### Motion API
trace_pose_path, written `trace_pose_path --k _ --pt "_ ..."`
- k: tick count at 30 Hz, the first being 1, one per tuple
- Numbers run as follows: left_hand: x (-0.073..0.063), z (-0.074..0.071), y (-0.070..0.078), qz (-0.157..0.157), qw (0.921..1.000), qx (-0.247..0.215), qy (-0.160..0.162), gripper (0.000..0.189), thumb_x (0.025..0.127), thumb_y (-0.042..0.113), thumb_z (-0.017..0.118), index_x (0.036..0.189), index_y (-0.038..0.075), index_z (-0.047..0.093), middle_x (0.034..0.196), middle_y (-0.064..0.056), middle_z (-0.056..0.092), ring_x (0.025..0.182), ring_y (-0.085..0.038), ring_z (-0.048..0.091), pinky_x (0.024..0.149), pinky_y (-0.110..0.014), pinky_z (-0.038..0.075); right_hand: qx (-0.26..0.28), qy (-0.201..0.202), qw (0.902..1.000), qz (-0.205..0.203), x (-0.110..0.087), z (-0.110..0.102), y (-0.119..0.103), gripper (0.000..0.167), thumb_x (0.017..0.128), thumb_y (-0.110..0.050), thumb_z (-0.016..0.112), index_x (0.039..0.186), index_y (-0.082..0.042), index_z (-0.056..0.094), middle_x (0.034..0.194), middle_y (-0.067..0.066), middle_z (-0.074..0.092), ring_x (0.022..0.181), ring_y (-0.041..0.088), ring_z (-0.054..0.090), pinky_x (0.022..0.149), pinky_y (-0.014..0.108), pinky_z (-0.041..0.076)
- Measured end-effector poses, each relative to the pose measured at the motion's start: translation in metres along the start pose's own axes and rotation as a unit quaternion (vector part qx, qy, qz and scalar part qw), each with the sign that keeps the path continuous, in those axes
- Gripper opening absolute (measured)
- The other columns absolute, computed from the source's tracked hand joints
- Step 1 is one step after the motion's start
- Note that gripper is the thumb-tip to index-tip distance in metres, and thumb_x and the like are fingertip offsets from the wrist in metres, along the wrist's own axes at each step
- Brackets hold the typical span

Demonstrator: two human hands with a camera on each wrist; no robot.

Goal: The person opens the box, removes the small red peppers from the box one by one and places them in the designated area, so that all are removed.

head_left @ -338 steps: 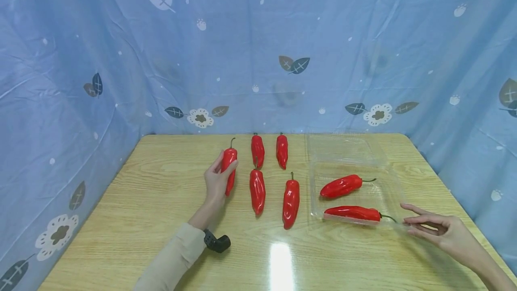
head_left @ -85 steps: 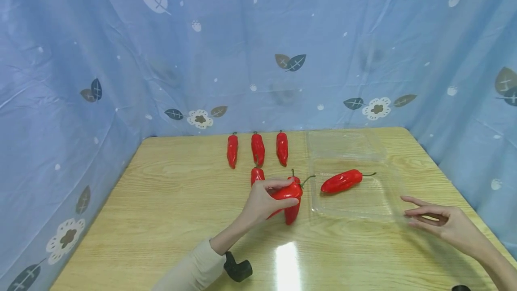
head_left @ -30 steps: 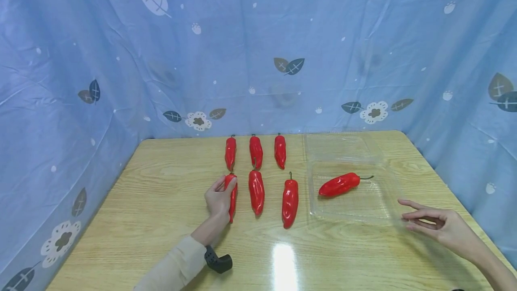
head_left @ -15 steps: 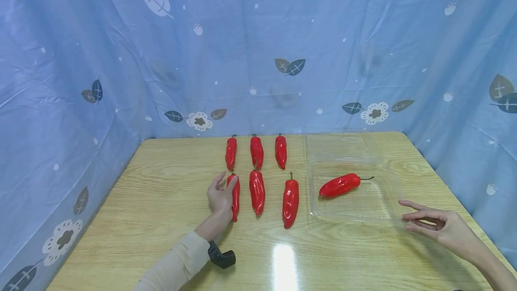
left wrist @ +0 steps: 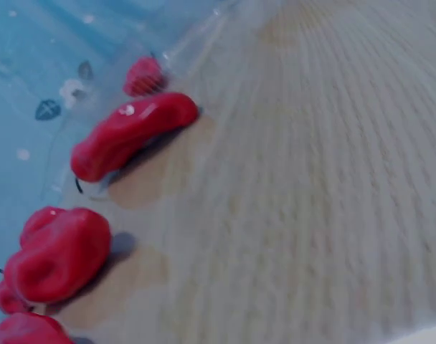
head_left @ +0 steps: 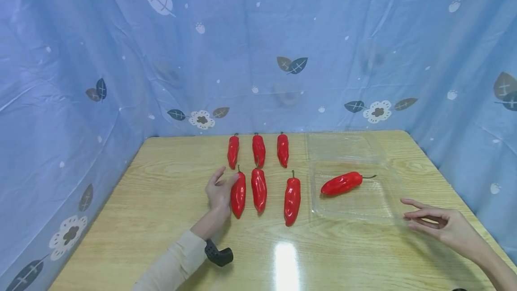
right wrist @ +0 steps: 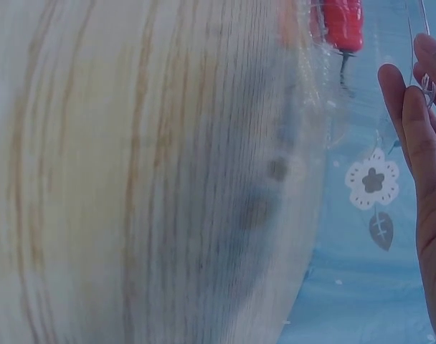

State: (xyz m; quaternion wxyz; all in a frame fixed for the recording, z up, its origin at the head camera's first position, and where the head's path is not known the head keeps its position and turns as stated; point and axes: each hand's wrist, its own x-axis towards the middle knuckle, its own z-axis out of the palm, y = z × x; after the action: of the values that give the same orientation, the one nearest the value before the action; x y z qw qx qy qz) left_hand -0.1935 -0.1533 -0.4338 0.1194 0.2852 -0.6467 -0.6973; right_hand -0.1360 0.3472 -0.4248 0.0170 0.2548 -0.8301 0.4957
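Note:
In the head view, a red chili pepper (head_left: 238, 196) lies on the table, stem pointing away. Beside it my left hand (head_left: 219, 194) has fingers spread; the thumb is at the pepper's stem end, and I cannot tell whether it touches. To its right are two more peppers, a middle one (head_left: 259, 190) and a right one (head_left: 292, 202). A clear plastic clamshell container (head_left: 351, 213), lid folded back, holds one pepper (head_left: 341, 183) lying crosswise. My right hand (head_left: 446, 228) pinches the container's near right corner; the right wrist view shows fingers (right wrist: 422, 136) on its clear rim.
Three peppers form a back row: left (head_left: 233, 152), middle (head_left: 259, 151) and right (head_left: 282, 151). The container's lid (head_left: 343, 146) lies behind its base. A blue patterned curtain (head_left: 250, 35) encloses the wooden table (head_left: 161, 169) at the back and sides.
A pepper went from the container to the front row's left, after another was set down at back left. Lately that front pepper shifted right and my left hand loosened. My right hand stayed.

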Motion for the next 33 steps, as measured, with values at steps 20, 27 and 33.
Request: trace_pose_path --k 20,27,33 --pt "0.000 -0.004 -0.016 0.003 0.9999 0.001 -0.011 0.052 0.079 -0.001 0.075 0.129 0.004 0.060 0.131 -0.019 0.056 0.124 -0.031 0.050 0.103 -0.040 0.041 0.008 -0.009 0.9998 -0.014 0.000 -0.001 0.002 0.024 0.078 0.020 0.064 0.100 0.010 0.069 0.134 -0.015 0.055 0.100 0.003 0.065 0.075 0.017 0.053" --pt "0.001 -0.004 -0.018 0.014 0.9998 -0.005 -0.014 0.052 0.081 0.003 0.075 0.131 0.003 0.058 0.133 -0.019 0.055 0.126 -0.031 0.048 0.105 -0.039 0.039 0.000 -0.007 1.0000 -0.002 -0.001 0.000 0.002 0.022 0.079 0.017 0.065 0.100 0.010 0.068 0.133 -0.016 0.056 0.101 0.003 0.064 0.074 0.018 0.054" --pt "-0.001 -0.005 -0.016 0.012 0.9997 0.000 -0.020 0.054 0.083 0.006 0.074 0.134 0.002 0.055 0.136 -0.017 0.053 0.128 -0.030 0.046 0.106 -0.039 0.038 -0.015 0.005 0.9999 0.000 -0.001 0.001 0.000 0.022 0.078 0.016 0.067 0.098 0.008 0.070 0.131 -0.016 0.057 0.100 0.001 0.064 0.074 0.016 0.053"
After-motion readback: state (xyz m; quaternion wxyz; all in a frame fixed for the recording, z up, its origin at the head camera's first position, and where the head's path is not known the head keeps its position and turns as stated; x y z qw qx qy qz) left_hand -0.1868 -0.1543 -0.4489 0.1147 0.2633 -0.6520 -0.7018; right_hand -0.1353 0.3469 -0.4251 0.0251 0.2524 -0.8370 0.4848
